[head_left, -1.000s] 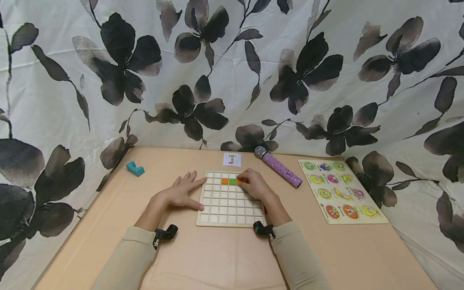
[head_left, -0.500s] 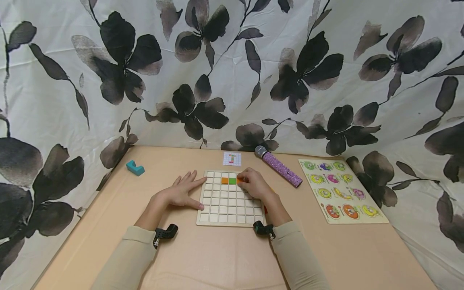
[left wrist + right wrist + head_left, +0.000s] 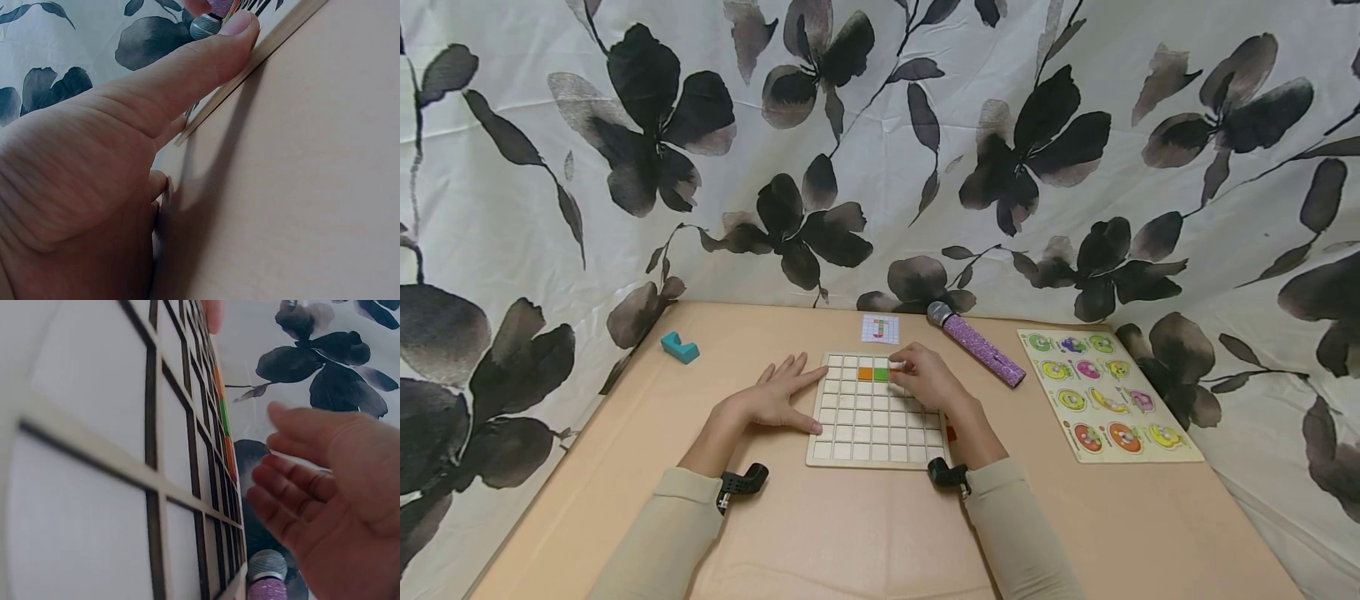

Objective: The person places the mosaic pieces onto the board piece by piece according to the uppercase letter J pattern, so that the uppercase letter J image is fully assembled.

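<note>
Head view: the grid board (image 3: 850, 435) lies flat between the hands, the left hand (image 3: 772, 398) spread wide, its thumb on the board's edge. The right hand (image 3: 931, 382), fingers loosely bent, holds nothing. By its fingertips an orange tile (image 3: 865, 374), green tile (image 3: 881, 375) and second orange tile (image 3: 230, 457) form a row, long axis pointing sideways, hand to hand.

A play corner, by its look: a flowered cloth (image 3: 902, 142) hangs right behind a table (image 3: 827, 542) that carries a grid board (image 3: 877, 419), a fruit board (image 3: 1090, 417) and a glittery microphone (image 3: 981, 347). Whether home or studio, I cannot tell.
</note>
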Available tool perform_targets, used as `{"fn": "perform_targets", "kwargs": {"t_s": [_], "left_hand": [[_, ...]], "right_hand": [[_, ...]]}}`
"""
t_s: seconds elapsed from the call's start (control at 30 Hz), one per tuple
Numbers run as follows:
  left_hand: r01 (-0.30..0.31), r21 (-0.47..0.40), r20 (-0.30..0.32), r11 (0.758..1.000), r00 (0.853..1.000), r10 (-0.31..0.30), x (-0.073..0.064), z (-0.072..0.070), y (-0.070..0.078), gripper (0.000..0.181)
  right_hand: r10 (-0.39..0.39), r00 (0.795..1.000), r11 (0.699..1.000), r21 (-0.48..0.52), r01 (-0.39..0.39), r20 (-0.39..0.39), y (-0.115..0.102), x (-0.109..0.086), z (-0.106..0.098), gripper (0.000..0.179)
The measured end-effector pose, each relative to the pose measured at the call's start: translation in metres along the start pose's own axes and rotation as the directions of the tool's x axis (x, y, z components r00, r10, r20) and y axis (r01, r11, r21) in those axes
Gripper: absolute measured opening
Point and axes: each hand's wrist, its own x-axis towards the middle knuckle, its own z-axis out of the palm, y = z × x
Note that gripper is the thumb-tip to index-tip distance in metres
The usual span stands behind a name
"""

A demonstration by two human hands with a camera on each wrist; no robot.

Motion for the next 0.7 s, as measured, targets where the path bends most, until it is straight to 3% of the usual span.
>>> {"fn": "perform_targets", "kwargs": {"t_s": [0.27, 0.5, 0.7], "left_hand": [[-0.002, -0.001, -0.004, 1.000, 1.000, 0.002, -0.001, 0.000, 0.000, 0.110], [-0.004, -0.012, 0.000, 1.000, 1.000, 0.004, 0.001, 0.000, 0.001, 0.110], [-0.001, -0.020, 0.001, 1.000, 1.000, 0.001, 0.000, -0.002, 0.002, 0.110]], "right_hand": [[-0.057, 0.998, 0.998, 0.020, 0.058, -0.013, -0.008, -0.005, -0.011, 0.041], [-0.017, 1.000, 0.998, 0.065, 0.018, -0.025, -0.015, -0.016, -0.024, 0.041], [0.007, 0.999, 0.999, 0.039, -0.005, -0.042, -0.016, -0.023, -0.032, 0.038]]}}
